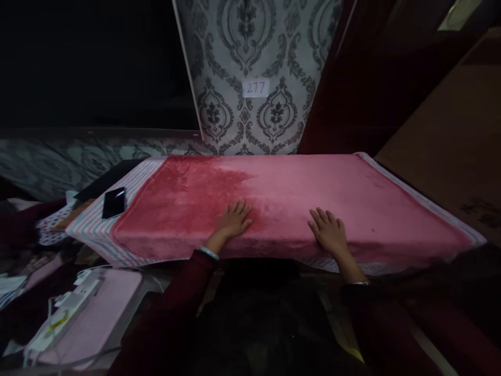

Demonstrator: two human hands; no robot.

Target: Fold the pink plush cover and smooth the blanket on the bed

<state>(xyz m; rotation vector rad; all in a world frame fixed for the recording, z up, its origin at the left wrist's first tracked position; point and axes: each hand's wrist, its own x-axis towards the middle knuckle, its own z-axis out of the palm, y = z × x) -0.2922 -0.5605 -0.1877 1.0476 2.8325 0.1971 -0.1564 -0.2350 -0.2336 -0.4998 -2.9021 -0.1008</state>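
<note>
A pink plush cloth (297, 180) with striped borders covers a table or bench against the wall and hangs over its front edge. Its left part looks a darker red-pink than the rest. My left hand (234, 219) lies flat with fingers spread where the dark and light areas meet. Farther right, my right hand (329, 231) rests palm down on the lighter part, its fingers stretched out. Neither hand holds anything. On the striped left border lies a black phone (114, 202).
At the lower left, a white power strip (66, 313) with cables sits on a pink stool-like surface (113, 292). A large dark screen (94, 68) stands at the back left. Paper marked 277 (255, 87) is on the patterned wall. A cardboard-like brown panel (450, 130) leans at right.
</note>
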